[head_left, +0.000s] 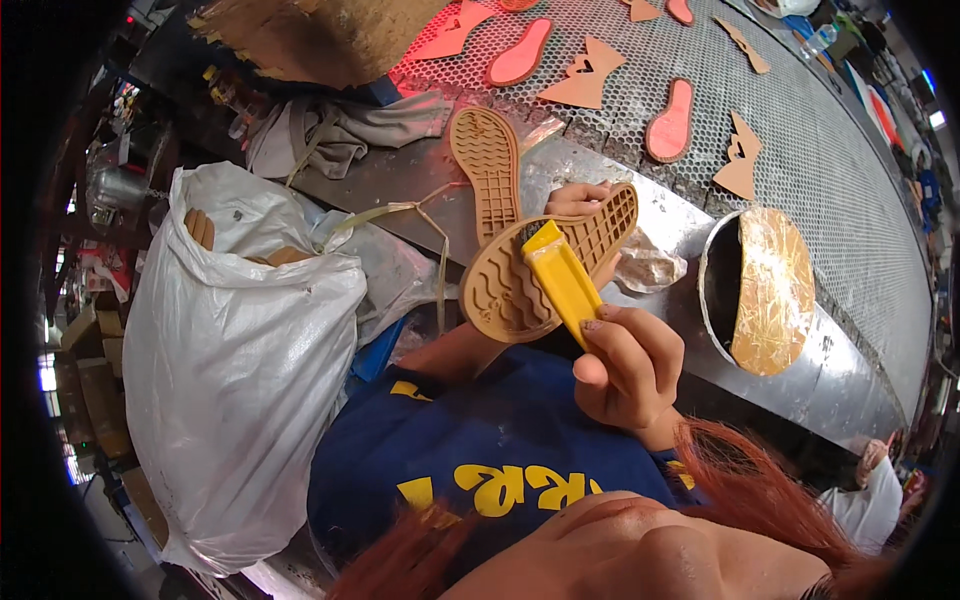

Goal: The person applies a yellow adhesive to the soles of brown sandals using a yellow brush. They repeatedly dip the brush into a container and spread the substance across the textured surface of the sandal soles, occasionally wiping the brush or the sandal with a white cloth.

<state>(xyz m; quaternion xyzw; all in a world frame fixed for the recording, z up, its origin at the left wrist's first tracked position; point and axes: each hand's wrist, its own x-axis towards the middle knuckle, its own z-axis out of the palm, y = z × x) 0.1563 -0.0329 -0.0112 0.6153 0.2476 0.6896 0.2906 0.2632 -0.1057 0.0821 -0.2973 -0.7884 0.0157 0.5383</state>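
Observation:
My left hand (578, 200) holds a tan rubber shoe sole (520, 275) from behind, tread side toward me, tilted up to the right. My right hand (625, 365) grips the yellow handle of a brush (562, 280), its dark bristle end pressed on the middle of the sole's tread. A second tan sole (487, 165) lies tread up on the metal bench edge (640, 215) just beyond the held one.
A round metal can (750, 290) crusted with yellowish glue stands right of my hands. A large white sack (235, 350) holding more soles fills the left. Pink insoles (671, 122) and tan cut pieces (584, 78) lie on the perforated belt (800, 140) behind. A grey rag (345, 130) lies at left rear.

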